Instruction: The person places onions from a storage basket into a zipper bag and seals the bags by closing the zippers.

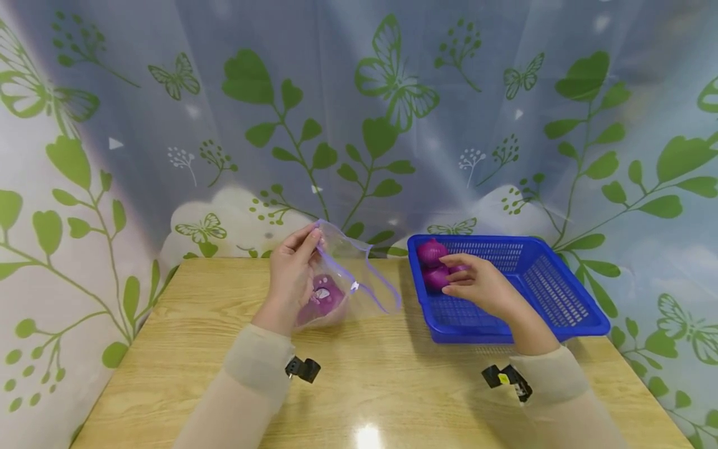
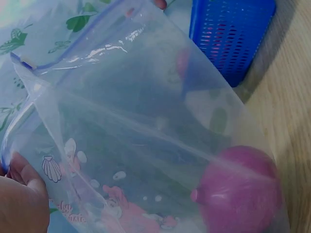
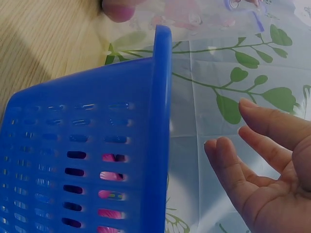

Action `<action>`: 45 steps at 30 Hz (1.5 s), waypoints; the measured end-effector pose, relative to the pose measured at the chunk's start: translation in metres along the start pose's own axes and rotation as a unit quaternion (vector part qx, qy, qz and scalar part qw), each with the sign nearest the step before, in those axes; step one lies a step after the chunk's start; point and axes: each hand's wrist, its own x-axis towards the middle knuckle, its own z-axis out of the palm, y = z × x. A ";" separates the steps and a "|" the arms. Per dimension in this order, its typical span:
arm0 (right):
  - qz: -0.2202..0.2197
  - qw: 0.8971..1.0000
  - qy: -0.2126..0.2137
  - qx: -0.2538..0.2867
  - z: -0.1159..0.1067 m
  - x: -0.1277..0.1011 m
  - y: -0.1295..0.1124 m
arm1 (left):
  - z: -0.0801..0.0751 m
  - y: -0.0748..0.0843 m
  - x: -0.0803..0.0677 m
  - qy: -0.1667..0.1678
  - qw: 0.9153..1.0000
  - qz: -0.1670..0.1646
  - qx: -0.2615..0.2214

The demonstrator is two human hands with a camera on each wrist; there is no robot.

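My left hand [image 1: 291, 268] pinches the purple-edged rim of a clear zip bag [image 1: 359, 249] between thumb and fingers, holding it up. Through the plastic, a round purple onion [image 2: 240, 189] with a small nub shows low in the bag; pink cartoon prints and a shell mark the plastic. The white slider [image 1: 354, 286] sits on the purple zip strip. Over the left part of a blue basket [image 1: 423, 302], my right hand [image 1: 485, 284] has its fingers spread and slightly bent, with nothing in them. Its fingertips are beside purple onions [image 1: 432, 252] inside the basket.
The slotted basket stands on the right of a wooden table [image 1: 359, 386], close to the back edge. Behind hangs a curtain [image 1: 336, 93] printed with green leaves and butterflies. Small black devices [image 1: 303, 369] are worn at both wrists.
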 end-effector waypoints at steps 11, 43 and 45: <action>0.006 1.000 0.004 0.004 -0.002 -0.003 0.000 | -0.006 -0.018 -0.016 -0.031 0.994 -0.037 0.101; 0.037 0.999 0.010 -0.007 -0.013 0.000 0.013 | -0.017 -0.077 0.001 0.021 0.977 -0.050 0.207; 0.040 0.999 0.009 -0.010 -0.014 0.000 0.014 | -0.018 -0.079 0.004 0.033 0.977 -0.044 0.205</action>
